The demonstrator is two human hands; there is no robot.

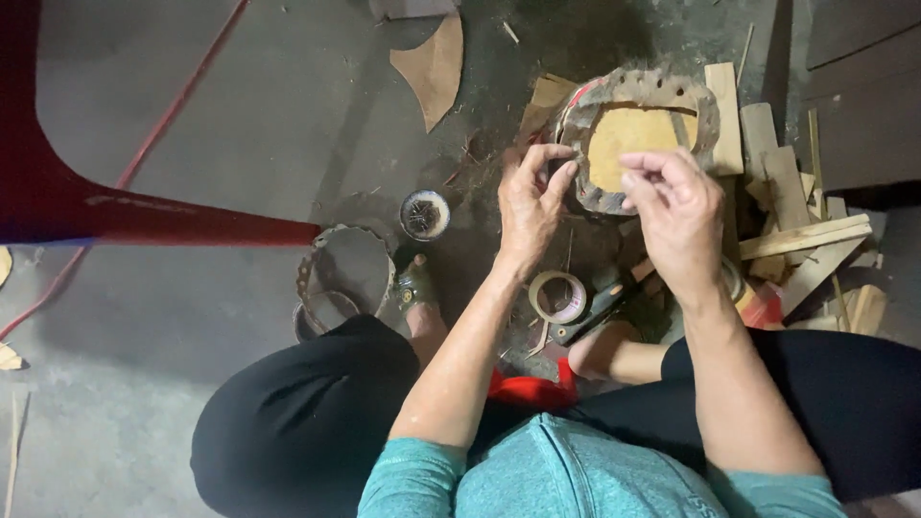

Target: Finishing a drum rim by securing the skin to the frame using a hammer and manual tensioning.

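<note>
Seated low over the concrete floor (192,144), the person works with knees apart. Nearest the body: a roll of tape (558,296) and a dark-handled tool (600,307) lie between the legs, both untouched.

Left hand (531,201): fingers pinched on the near-left rim of the round woven piece (638,139). Right hand (676,206): fingertips drawn together over its near edge, probably gripping a thin strand; the strand itself cannot be made out.

The woven piece rests on wood scraps (796,230), tilted toward the person. Its scalloped border looks complete along the far rim; the tan centre panel is in place. The near rim is covered by the hands, so its state is unknown.

Left of the hands: a small round tin (424,213), contents blurred, and a second round frame (345,273), partly cut off by the knee.
</note>
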